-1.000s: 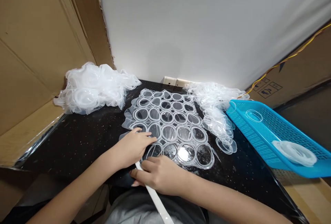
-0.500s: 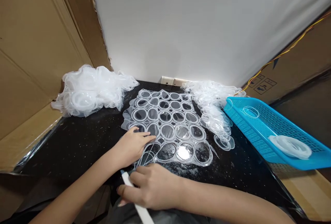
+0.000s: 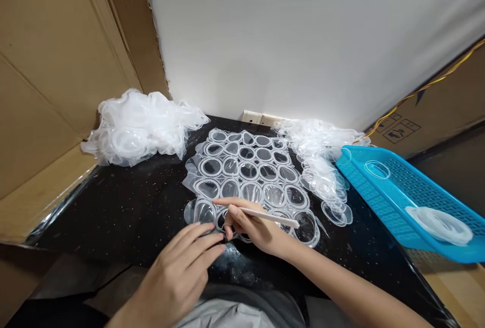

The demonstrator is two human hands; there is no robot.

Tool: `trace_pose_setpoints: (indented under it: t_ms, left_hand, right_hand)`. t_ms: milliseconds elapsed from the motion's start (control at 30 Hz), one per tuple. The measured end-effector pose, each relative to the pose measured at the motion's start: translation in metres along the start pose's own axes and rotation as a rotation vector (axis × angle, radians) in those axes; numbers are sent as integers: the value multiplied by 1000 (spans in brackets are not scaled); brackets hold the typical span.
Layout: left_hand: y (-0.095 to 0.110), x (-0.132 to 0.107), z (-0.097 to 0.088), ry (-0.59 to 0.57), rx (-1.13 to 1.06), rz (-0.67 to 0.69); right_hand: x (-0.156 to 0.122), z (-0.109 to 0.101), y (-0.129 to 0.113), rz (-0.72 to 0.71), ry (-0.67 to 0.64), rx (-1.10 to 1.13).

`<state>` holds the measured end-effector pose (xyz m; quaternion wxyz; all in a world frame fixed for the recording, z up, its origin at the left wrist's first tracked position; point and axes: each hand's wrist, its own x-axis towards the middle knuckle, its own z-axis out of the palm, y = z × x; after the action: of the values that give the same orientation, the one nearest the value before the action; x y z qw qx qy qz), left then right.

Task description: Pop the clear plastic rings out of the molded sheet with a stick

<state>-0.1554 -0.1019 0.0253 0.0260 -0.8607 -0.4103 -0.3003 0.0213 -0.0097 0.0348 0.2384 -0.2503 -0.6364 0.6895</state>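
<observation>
A clear sheet of rows of white-rimmed rings (image 3: 239,171) lies on the black speckled tabletop (image 3: 132,206). My right hand (image 3: 261,232) is closed round a slim white stick-like tool (image 3: 280,218), held low over the sheet's near rows. The tool's tip is hidden by my fingers. At the sheet's near left corner is my left hand (image 3: 182,272), fingers stretched out and fingertips touching the near edge; its thumb is out of sight. A ring at that corner (image 3: 205,213) looks lifted or bent over.
Piled translucent film (image 3: 140,126) stands at the back left, and heaped clear rings (image 3: 318,166) at the right. A blue basket (image 3: 382,201) holds a loose ring and a white bundle (image 3: 441,224). Cardboard (image 3: 68,65) borders the left; a wall (image 3: 295,40) stands behind.
My left hand has drawn back from the sheet to its near edge. My right hand has moved up and right over the near rows, turning the white tool. The view has shifted slightly.
</observation>
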Motion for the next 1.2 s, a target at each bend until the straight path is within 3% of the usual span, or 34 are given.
trace_pose_setpoints:
  t_ms: [167,300,533,733,900,1200]
  left_hand:
    - [17,-8,27,31,115,-17]
    - [19,-17,37,-1,142,-45]
    - [18,-24,41,-43,157,13]
    - [18,-31,47,-71,169,6]
    - [16,-31,41,-120,194,47]
    - [15,-23,30,-201,181,63]
  right_hand:
    - [4,-2,3,65,-29,-95]
    - [7,-5,4,85,-14,-190]
    - [9,-6,3,95,-32,-326]
    - [11,-4,13,-37,71,-453]
    - [21,-5,17,-81,155,-450]
    - [37,-26,15,-183,348,-349]
